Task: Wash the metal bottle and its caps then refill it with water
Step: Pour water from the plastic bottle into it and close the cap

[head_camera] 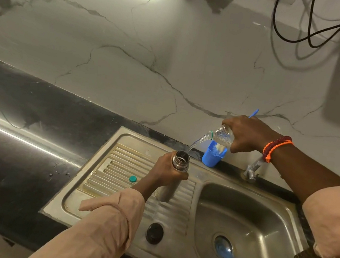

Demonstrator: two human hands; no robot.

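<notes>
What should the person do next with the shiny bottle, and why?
Probably keep the plastic bottle tilted and go on pouring. The right hand holds it above the metal bottle, which the left hand grips upright on the drainboard. A thin stream is landing in the open mouth, and the black cap lies apart, so filling seems unfinished.

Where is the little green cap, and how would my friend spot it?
Start at the steel sink and look to its ribbed draining board beside the basin. The small green cap lies flat on the ribs, just past the left hand holding the metal bottle. It is teal and tiny, unlike the bigger black cap nearer the front edge.
</notes>
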